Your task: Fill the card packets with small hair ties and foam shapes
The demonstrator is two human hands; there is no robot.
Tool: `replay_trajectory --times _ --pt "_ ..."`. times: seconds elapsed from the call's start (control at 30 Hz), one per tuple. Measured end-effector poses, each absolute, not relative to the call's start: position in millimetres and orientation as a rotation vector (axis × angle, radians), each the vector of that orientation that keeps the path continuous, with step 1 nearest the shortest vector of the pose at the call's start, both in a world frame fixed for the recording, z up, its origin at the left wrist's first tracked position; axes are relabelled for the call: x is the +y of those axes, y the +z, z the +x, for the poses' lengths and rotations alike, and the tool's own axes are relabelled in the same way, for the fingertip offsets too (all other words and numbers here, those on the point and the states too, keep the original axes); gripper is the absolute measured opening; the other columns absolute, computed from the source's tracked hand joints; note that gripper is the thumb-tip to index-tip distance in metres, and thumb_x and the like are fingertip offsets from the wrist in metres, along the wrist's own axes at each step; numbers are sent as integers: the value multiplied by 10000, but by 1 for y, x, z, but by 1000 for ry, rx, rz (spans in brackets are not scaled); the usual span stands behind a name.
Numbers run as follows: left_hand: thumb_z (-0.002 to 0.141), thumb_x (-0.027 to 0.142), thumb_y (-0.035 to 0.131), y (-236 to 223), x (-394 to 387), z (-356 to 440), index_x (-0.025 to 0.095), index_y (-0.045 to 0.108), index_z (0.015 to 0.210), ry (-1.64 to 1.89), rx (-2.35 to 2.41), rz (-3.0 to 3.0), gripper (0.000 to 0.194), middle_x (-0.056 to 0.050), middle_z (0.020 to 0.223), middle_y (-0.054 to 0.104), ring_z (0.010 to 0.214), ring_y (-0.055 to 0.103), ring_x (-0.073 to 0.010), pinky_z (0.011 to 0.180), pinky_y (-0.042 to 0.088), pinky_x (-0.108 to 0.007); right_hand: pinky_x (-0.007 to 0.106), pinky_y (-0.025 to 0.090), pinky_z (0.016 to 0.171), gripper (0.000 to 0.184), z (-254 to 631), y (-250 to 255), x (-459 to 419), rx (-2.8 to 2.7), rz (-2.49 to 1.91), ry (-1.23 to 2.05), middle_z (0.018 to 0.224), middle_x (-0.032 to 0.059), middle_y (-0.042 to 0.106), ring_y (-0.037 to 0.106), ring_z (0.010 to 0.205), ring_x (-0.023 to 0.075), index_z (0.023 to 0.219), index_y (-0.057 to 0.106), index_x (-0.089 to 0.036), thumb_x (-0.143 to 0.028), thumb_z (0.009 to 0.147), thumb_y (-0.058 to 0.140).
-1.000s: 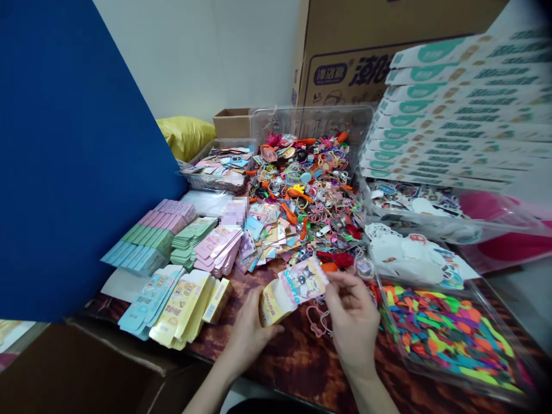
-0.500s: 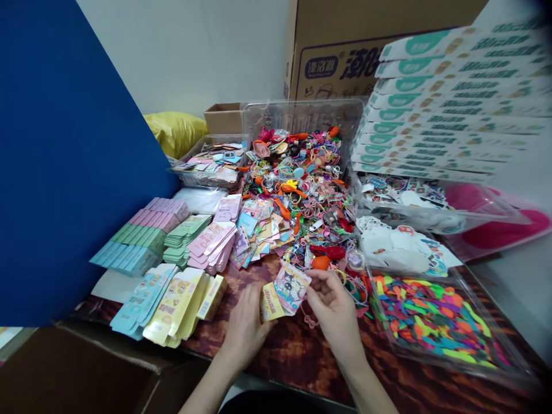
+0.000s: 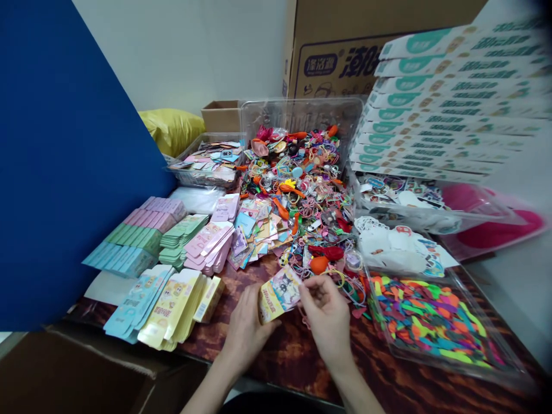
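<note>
Wood-grain tabletop runs under both hands, the left hand curled around a yellow cartoon card packet and the right hand pinching its edge, where a careless tug could snag the tangled hair ties heaped beyond in a clear plastic bin

Elastic-band heap straight ahead

Blue board at left, yellow bag just past its edge. Clear bin mid-table, heaped with hair ties. Flat printed boxes stacked at right, brown carton behind. Clear tray of multicoloured strips front right, on wood-print table.
</note>
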State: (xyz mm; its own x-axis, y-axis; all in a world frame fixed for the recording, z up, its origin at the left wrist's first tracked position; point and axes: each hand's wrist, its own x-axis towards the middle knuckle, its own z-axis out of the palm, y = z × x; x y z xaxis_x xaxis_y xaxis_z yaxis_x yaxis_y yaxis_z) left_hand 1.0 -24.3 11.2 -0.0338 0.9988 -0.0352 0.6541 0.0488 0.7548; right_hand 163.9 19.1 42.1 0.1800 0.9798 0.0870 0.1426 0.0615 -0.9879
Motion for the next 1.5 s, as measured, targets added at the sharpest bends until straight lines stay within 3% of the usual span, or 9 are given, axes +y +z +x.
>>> replay_trajectory --times 0.27,0.37,0.43,0.63,0.73,0.87,0.97,1.23,1.5 --pt "726 118 645 7 -23 -3 222 471 1227 841 1744 1675 541 -82 1162 592 1111 579 -275 944 479 -426 305 435 686 191 168 42 12 -1839 -1248 947 737 30 649 598 760 215 705 666 -241 -288 872 585" --pt "720 131 671 6 -24 -6 225 464 1247 843 1735 1644 574 -84 1206 584 1151 565 -277 976 463 -432 297 438 669 263 177 43 35 -1782 -1219 1116 708 22 628 582 709 199 706 645 -227 -367 904 541" --pt "706 142 699 5 -24 -7 220 467 1247 838 1733 1615 594 -87 1229 583 1171 559 -286 995 453 -442 304 438 678 265 180 39 60 -1707 -1360 1006 702 23 618 566 705 201 716 621 -224 -377 906 519" --pt "687 174 737 2 -28 -11 194 458 1278 833 1721 1525 655 -112 1262 586 1189 560 -300 1020 434 -457 400 392 899 203 166 19 112 -1747 -1528 729 875 99 634 513 1013 294 589 529 -227 -138 694 678" --pt "684 183 736 0 -30 -15 201 457 1291 865 1723 1480 668 -111 1262 591 1187 564 -300 1018 435 -457 394 416 869 208 168 20 113 -1747 -1480 793 794 71 633 539 927 269 577 534 -230 -191 737 661" --pt "684 224 750 0 -32 -20 211 500 1261 889 1710 1453 628 -102 1236 614 1150 594 -300 988 462 -447 331 471 717 230 186 33 112 -1662 -1372 1011 715 23 652 588 738 207 686 642 -217 -410 811 626" --pt "674 230 762 0 -32 -21 209 510 1258 896 1721 1456 636 -105 1245 619 1151 601 -308 983 469 -447 298 470 661 301 195 44 113 -1402 -1256 1252 689 11 666 592 672 177 708 686 -196 -494 718 732" --pt "684 215 752 0 -32 -24 206 498 1257 910 1703 1448 627 -106 1285 608 1195 582 -307 1027 444 -463 255 456 560 344 209 51 109 -1021 -1121 1566 670 10 689 585 572 139 673 628 -190 -462 628 834" --pt "703 230 756 0 -36 -24 197 482 1279 870 1681 1443 639 -111 1307 600 1203 577 -304 1022 444 -443 229 434 517 367 222 41 110 -944 -1093 1556 556 -35 602 537 517 116 636 593 -187 -432 604 865"
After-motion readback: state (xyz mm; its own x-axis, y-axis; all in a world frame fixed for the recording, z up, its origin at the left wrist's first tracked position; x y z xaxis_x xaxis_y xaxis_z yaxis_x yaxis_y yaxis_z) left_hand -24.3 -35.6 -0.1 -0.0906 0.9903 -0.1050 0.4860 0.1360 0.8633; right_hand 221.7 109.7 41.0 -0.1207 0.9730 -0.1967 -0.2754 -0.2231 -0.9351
